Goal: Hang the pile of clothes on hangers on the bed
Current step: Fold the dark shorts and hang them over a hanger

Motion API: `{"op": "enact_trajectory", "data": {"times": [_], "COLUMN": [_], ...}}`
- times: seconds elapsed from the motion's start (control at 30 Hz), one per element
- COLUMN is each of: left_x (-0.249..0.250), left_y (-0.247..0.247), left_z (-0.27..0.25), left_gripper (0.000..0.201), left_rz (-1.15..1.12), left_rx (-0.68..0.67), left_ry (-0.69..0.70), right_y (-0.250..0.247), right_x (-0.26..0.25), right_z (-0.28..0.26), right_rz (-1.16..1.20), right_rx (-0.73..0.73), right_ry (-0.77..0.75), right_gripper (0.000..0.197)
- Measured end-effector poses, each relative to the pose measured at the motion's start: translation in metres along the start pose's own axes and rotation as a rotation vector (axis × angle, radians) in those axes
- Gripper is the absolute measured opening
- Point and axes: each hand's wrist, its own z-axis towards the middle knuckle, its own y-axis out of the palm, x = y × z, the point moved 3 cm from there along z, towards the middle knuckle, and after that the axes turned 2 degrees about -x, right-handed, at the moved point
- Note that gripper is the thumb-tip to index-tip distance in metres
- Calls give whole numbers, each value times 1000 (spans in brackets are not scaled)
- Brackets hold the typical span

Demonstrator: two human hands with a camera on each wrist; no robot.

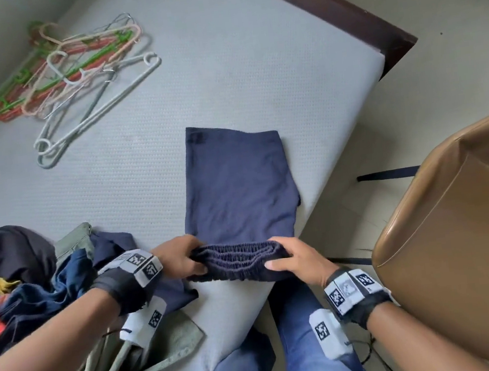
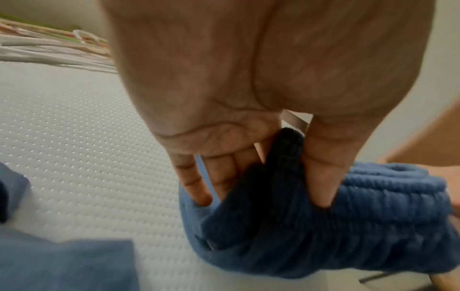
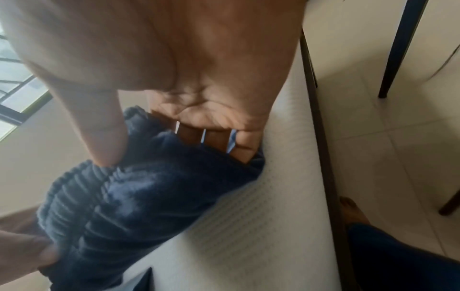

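Dark navy shorts (image 1: 237, 186) lie flat on the white mattress (image 1: 222, 64), elastic waistband (image 1: 237, 261) towards me at the near edge. My left hand (image 1: 181, 259) pinches the waistband's left end (image 2: 286, 161) between thumb and fingers. My right hand (image 1: 292, 256) grips the right end (image 3: 174, 157), thumb on top and fingers behind. A pile of clothes (image 1: 27, 280) in navy, olive, yellow and red sits at my left. Several plastic hangers (image 1: 69, 74), white, pink, green and red, lie tangled at the far left of the bed.
A tan chair (image 1: 465, 235) stands close on my right, its dark legs (image 3: 398, 49) on the tiled floor. The bed's dark wooden frame (image 1: 338, 10) runs along the far right edge. My legs in blue jeans (image 1: 303, 347) are against the mattress.
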Motion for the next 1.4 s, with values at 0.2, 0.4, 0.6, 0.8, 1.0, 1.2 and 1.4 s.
{"op": "enact_trajectory", "data": {"times": [0.2, 0.4, 0.6, 0.8, 1.0, 1.2, 1.4], "left_x": [7, 37, 41, 4, -13, -11, -17], "left_y": [-103, -175, -136, -81, -72, -78, -86], "left_z": [48, 118, 145, 157, 160, 155, 148], "left_gripper": [49, 52, 63, 69, 74, 78, 77], "left_rz": [-526, -250, 363, 505, 428, 319, 274], "left_rx": [408, 902, 851, 657, 655, 708, 669], "left_ry": [36, 8, 7, -75, -211, -337, -356], "right_y": [-83, -160, -137, -61, -81, -75, -68], "right_x": [-73, -97, -77, -40, 7, -16, 4], "right_z": [74, 178, 177, 166, 161, 149, 141], "right_rz": [177, -17, -624, -1007, -957, -972, -958], "right_rx": [173, 448, 553, 389, 506, 508, 385], "right_ry": [-53, -10, -147, -180, 76, -75, 13], "right_gripper": [22, 26, 68, 68, 71, 67, 62]}}
